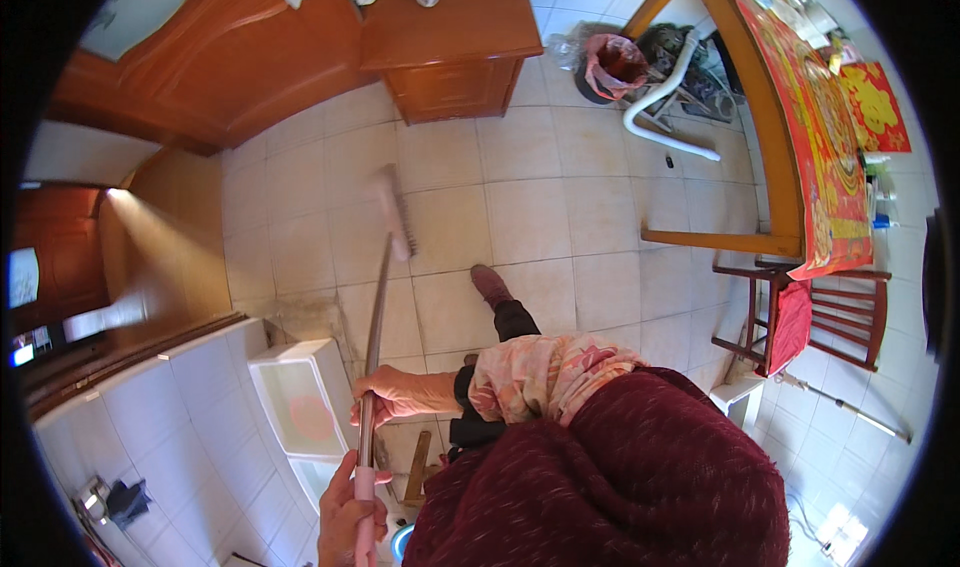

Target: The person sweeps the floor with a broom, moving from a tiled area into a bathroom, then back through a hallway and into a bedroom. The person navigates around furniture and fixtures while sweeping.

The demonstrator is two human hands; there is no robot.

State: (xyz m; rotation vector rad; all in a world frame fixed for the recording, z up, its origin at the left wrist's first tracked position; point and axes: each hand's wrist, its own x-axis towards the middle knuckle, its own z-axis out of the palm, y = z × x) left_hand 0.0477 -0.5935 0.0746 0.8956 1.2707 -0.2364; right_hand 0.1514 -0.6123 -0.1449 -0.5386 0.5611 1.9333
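Note:
A long-handled broom slants across the left of the view. My right hand (pixel 390 398) is wrapped around its metal shaft (pixel 380 297). Lower down, my left hand (pixel 347 518) grips the pink sleeve (pixel 364 484) at the handle's upper end. The pink broom head (pixel 393 214), with dark bristles along its right side, is over the tiled floor (pixel 525 214) and slightly blurred. To the right of the broom head is my dark red shoe (pixel 490 283).
A wooden cabinet (pixel 450 91) stands ahead. A lined bin (pixel 615 64) and a white bent pipe (pixel 667 102) lie by a table (pixel 780 154) with a red cloth. A wooden chair (pixel 847 316) is at right, a white shelf unit (pixel 300 349) and doorway (pixel 172 244) at left.

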